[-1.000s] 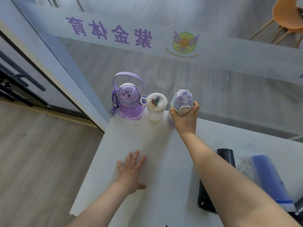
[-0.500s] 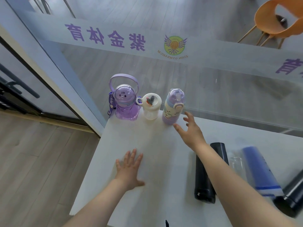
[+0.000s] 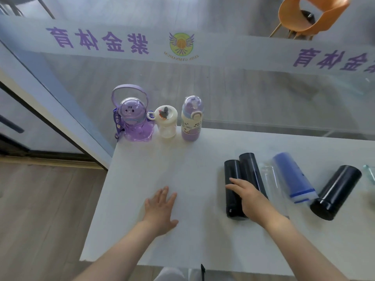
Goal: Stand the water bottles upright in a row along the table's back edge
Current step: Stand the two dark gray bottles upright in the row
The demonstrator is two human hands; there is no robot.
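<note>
We see three bottles upright at the white table's (image 3: 142, 199) back left corner: a purple handled bottle (image 3: 135, 122), a white cup (image 3: 166, 123), a lilac bottle (image 3: 191, 118). Our right hand (image 3: 248, 196) rests open-fingered on a lying black bottle (image 3: 233, 187); our left hand (image 3: 161, 209) lies flat. Glass wall (image 3: 243, 98) behind, wood floor (image 3: 40, 220) left.
</note>
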